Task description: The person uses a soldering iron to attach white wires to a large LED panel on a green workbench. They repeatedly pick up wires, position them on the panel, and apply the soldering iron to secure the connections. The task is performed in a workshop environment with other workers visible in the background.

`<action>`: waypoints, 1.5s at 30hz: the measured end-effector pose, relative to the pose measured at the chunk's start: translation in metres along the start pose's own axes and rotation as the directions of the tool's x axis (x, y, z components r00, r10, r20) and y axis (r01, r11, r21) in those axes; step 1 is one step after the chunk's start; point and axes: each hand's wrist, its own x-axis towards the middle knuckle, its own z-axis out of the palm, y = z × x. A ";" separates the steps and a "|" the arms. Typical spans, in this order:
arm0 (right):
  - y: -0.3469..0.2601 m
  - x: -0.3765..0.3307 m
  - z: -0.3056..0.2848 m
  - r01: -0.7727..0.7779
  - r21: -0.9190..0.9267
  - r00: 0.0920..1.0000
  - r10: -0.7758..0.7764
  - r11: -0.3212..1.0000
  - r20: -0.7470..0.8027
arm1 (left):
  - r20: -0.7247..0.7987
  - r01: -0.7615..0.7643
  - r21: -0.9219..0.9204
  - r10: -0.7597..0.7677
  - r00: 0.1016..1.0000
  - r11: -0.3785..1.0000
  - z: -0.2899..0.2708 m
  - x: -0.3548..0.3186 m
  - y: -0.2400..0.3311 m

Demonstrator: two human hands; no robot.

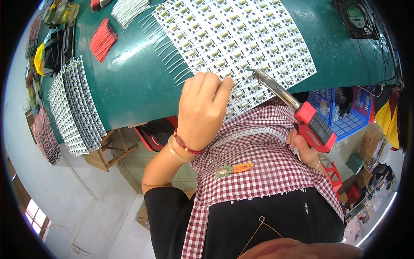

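Observation:
A large white panel of small circuit boards (241, 39) lies on the green table (138, 82), with white wires sticking out along its left edge. My left hand (202, 108) pinches at the panel's near edge, fingertips on a board; what it holds is hidden. My right hand (304, 146) grips a red soldering gun (312, 125) whose metal tip (254, 72) touches the panel just right of my left fingers.
A bundle of red wires (102, 41) and a bundle of white wires (129, 11) lie at the table's far left. Stacked board panels (75, 108) overlap at the left edge. A black fan (358, 17) sits top right. A blue crate (340, 112) stands below the table.

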 end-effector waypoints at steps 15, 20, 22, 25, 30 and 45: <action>0.016 0.003 -0.004 -0.020 -0.138 0.999 0.015 0.990 -0.041 | -0.072 0.046 -0.070 -0.051 0.996 0.996 0.027 -0.004 -0.001; 0.016 0.007 -0.011 -0.011 -0.281 1.000 0.004 0.960 -0.024 | -0.050 0.067 -0.078 -0.071 0.996 0.995 0.026 -0.004 0.000; 0.017 0.007 -0.010 0.020 -0.332 0.999 -0.031 0.943 -0.027 | -0.014 0.076 -0.085 -0.077 0.997 0.993 0.026 -0.006 0.000; 0.019 0.004 -0.012 0.061 -0.356 0.997 -0.074 0.932 -0.025 | -0.009 0.096 -0.083 -0.097 0.995 0.992 0.024 -0.004 0.003; 0.020 -0.001 -0.014 0.042 -0.247 0.998 -0.054 0.968 -0.042 | -0.073 0.098 -0.066 -0.102 0.992 0.993 0.026 -0.003 0.003; 0.007 0.007 -0.005 0.024 -0.015 0.999 -0.023 1.000 0.026 | -0.059 0.043 0.021 -0.042 0.997 0.999 0.005 0.009 -0.005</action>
